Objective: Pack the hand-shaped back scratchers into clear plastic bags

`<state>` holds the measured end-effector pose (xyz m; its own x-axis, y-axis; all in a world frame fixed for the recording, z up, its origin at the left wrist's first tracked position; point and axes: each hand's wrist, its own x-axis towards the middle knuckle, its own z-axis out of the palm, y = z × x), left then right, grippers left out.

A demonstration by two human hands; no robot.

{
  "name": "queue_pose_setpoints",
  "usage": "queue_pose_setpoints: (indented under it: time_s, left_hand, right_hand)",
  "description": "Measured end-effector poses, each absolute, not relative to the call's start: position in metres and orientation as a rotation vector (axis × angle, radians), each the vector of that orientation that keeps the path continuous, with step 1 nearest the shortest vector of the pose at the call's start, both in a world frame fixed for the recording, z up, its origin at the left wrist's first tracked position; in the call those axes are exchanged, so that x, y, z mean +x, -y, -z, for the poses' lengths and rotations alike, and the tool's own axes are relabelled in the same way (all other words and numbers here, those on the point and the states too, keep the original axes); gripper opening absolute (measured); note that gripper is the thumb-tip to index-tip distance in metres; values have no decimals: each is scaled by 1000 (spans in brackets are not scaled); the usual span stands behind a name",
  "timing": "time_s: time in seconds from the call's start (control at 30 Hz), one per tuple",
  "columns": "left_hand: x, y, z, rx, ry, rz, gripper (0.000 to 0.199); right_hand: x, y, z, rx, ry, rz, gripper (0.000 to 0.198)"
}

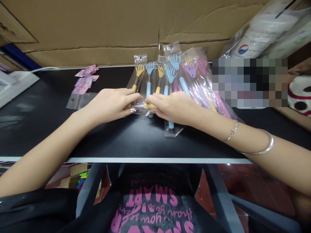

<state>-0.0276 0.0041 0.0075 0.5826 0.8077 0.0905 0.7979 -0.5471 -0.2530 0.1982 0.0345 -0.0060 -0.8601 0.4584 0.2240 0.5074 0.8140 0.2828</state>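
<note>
Several bagged back scratchers with claw-shaped heads lie side by side at the back middle of the table, among them a yellow one (139,70), a light blue one (150,67) and a purple one (191,67). My left hand (109,103) is closed, with a yellow handle end between thumb and fingers. Close beside it, my right hand (173,106) pinches another yellow handle part (149,105). Clear wrapping shows between the fingertips. Whether both yellow parts belong to one scratcher, I cannot tell. A light blue handle (171,125) sticks out below my right hand.
Small pink and purple printed cards (85,81) lie on the black table (102,142), left of my hands. Cardboard (97,29) stands along the back edge. Bagged white cups (257,38) lean at the right, near a pixelated patch. A white object (17,85) sits far left.
</note>
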Motion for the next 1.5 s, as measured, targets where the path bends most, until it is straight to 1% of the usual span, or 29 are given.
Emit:
queue_pose_setpoints:
  time_s: [0.5, 1.13, 1.5]
  left_hand:
    - [-26, -2, -11, -2585, 1372, -46, 29]
    - [-26, -2, -11, -2553, 1352, -91, 31]
    - [-26, -3, -10, -2585, 1363, -58, 30]
  right_hand:
    - [199, -34, 7, -755, 2849, 491, 37]
    - [199, -34, 7, -748, 2839, 492, 37]
    - [198, -33, 5, -762, 2857, 482, 37]
